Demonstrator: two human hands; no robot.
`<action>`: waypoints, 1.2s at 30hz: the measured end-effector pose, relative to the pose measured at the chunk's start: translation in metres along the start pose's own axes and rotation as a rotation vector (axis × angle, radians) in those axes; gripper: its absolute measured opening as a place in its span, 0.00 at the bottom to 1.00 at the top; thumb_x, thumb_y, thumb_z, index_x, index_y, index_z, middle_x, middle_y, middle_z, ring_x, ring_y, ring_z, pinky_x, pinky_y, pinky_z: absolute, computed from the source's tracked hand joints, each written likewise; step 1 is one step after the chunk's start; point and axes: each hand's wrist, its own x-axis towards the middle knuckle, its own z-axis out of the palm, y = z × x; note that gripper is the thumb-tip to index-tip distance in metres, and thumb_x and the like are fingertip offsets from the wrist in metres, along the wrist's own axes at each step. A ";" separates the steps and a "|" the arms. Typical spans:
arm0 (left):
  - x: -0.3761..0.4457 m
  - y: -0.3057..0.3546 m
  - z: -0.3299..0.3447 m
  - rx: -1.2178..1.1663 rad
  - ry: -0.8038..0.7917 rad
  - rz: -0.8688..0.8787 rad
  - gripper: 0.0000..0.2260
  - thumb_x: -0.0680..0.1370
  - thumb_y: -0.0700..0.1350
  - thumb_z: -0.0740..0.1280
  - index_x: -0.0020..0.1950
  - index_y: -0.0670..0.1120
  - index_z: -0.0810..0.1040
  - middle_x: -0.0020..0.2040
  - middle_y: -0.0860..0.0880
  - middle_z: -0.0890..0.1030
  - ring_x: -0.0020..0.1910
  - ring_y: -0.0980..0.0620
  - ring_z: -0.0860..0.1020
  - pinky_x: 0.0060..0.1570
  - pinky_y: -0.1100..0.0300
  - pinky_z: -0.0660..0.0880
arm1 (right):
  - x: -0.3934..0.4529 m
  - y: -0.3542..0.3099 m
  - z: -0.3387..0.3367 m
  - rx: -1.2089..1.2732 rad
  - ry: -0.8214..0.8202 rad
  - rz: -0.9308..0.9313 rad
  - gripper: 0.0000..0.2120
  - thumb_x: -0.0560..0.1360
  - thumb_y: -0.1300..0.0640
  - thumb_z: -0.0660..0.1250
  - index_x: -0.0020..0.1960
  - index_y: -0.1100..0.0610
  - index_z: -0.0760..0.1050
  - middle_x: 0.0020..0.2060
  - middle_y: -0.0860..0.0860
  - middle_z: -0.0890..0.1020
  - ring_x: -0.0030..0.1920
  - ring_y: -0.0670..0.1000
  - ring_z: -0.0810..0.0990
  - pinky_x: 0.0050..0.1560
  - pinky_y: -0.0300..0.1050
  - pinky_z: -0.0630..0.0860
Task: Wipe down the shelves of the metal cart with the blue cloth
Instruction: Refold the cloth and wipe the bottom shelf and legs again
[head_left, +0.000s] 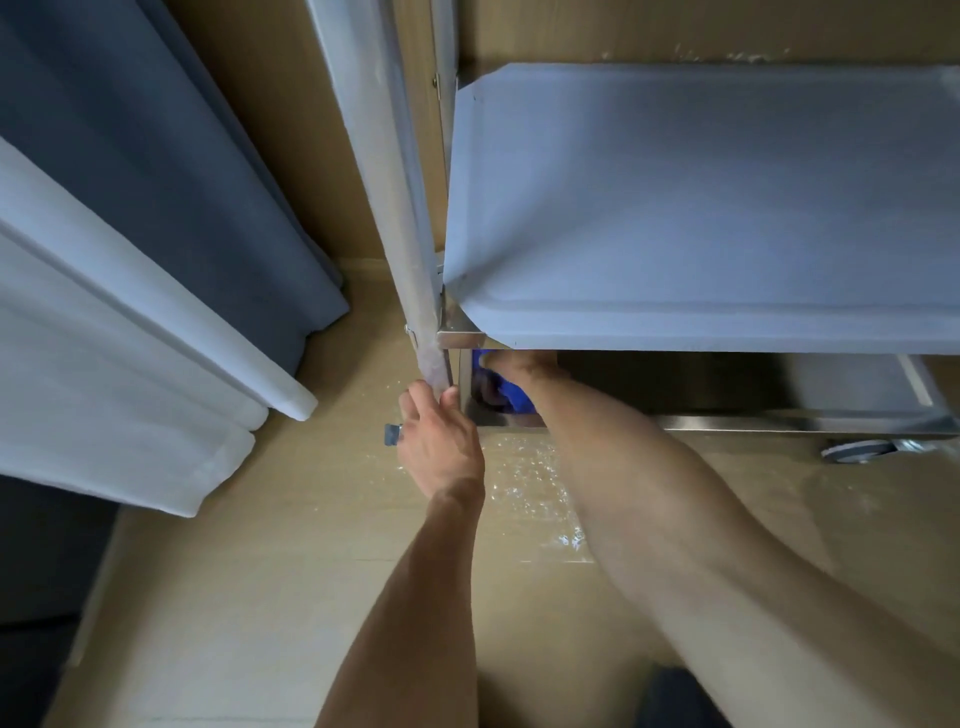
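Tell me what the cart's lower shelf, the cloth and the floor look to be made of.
Lower shelf: apparently stainless steel, since its bright front edge mirrors the floor. Blue cloth: soft fabric, bunched under the right hand; the weave is not discernible. Floor: tan, smooth tile or vinyl, with faint seams and glinting wet spots.

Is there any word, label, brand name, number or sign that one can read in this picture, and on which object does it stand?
None: no readable text shows anywhere.
The upper shelf, the cart post and the lower shelf bear no print.
The blue cloth is mostly hidden under the upper shelf; no label shows on it.
The curtains are plain.
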 end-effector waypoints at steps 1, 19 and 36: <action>0.001 0.000 0.000 -0.006 0.000 -0.008 0.11 0.82 0.47 0.59 0.49 0.38 0.69 0.48 0.40 0.74 0.36 0.36 0.75 0.34 0.54 0.62 | -0.004 -0.004 0.008 -0.031 0.007 -0.045 0.17 0.71 0.55 0.73 0.59 0.54 0.76 0.57 0.52 0.79 0.62 0.56 0.76 0.63 0.50 0.74; -0.092 0.011 -0.013 -0.014 -0.224 -0.322 0.15 0.79 0.39 0.59 0.65 0.38 0.64 0.61 0.37 0.72 0.58 0.35 0.75 0.50 0.47 0.72 | -0.179 0.135 -0.008 -0.388 0.164 -0.238 0.31 0.70 0.59 0.70 0.70 0.47 0.66 0.60 0.53 0.76 0.57 0.58 0.75 0.54 0.54 0.75; -0.153 0.162 0.092 0.054 -0.235 0.082 0.14 0.75 0.34 0.60 0.61 0.40 0.68 0.57 0.38 0.75 0.49 0.34 0.78 0.42 0.50 0.70 | -0.094 0.266 -0.141 -0.157 0.390 0.049 0.37 0.70 0.56 0.73 0.76 0.46 0.64 0.67 0.55 0.71 0.61 0.58 0.71 0.64 0.53 0.71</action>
